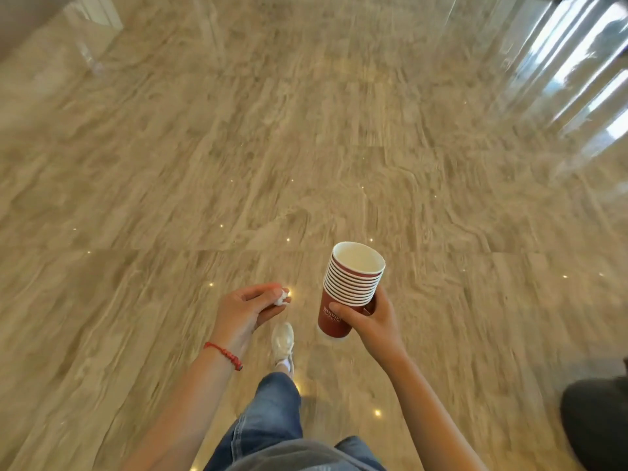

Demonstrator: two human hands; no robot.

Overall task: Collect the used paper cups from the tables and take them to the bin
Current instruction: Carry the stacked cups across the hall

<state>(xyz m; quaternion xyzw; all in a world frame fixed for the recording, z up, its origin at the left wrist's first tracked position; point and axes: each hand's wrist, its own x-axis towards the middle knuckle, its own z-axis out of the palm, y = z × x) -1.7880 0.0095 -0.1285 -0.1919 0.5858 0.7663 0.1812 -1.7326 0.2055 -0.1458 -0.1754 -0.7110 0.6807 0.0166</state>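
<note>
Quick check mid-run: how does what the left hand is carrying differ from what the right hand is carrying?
The left hand pinches a small white crumpled scrap at its fingertips; the right hand wraps around a tall stack of red paper cups. The scrap is tiny and shapeless, the stack large, nested, tilted. Both are held over the marble floor.

The white lettering on the stack of dark red paper cups (pixel 346 294) is too blurred to read; a dark rounded object (pixel 598 423) is cut off at the right edge.
</note>
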